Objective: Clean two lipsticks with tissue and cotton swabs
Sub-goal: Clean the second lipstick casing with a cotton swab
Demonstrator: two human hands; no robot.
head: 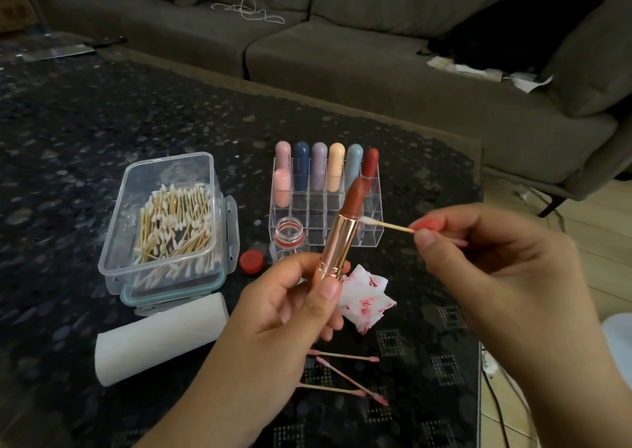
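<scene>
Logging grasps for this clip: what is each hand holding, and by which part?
Left hand grips the lipstick by its gold tube's base. Right hand pinches a cotton swab near its back end.

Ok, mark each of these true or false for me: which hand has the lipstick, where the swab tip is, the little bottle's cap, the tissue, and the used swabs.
1. The left hand holds the lipstick. True.
2. The cotton swab in the right hand has its tip at the lipstick's gold rim. True.
3. The small bottle is capped. False: its red cap lies beside it on the table.
4. The crumpled tissue is clean white. False: it carries red stains.
5. Used swabs lie on the table near the person. True.
</scene>
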